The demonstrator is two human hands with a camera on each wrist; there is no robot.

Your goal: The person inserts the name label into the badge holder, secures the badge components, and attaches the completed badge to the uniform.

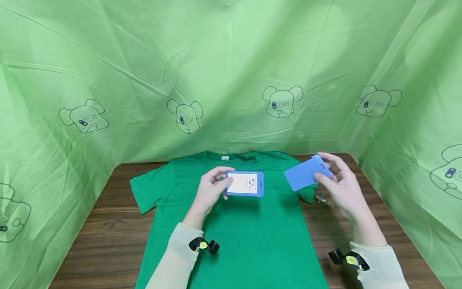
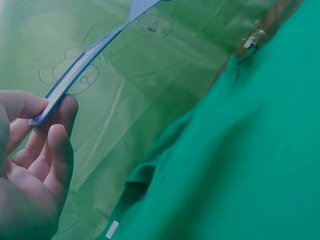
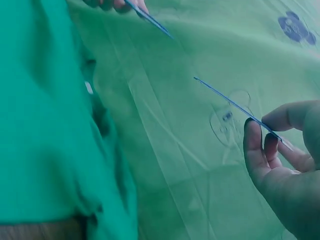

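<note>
Pinched between thumb and fingers of my left hand (image 1: 213, 185) is a blue ID card holder (image 1: 261, 188) with a white insert marked "ID/IC CARD", held flat by its left end. To the right, my right hand (image 1: 339, 180) pinches a plain blue plate (image 1: 304, 174) with a slot near its end, tilted. The two blue pieces are apart, both raised over the green T-shirt (image 1: 267, 241). In the right wrist view the plate (image 3: 225, 97) shows edge-on between thumb and fingertips. The left wrist view shows the card holder (image 2: 75, 75) from its thin edge.
The T-shirt lies spread on a dark wooden table (image 1: 108, 233), collar at the far side. A small metal clip (image 1: 323, 200) lies by its right sleeve. Green curtains (image 1: 231, 80) with bear-head drawings stand behind and at both sides.
</note>
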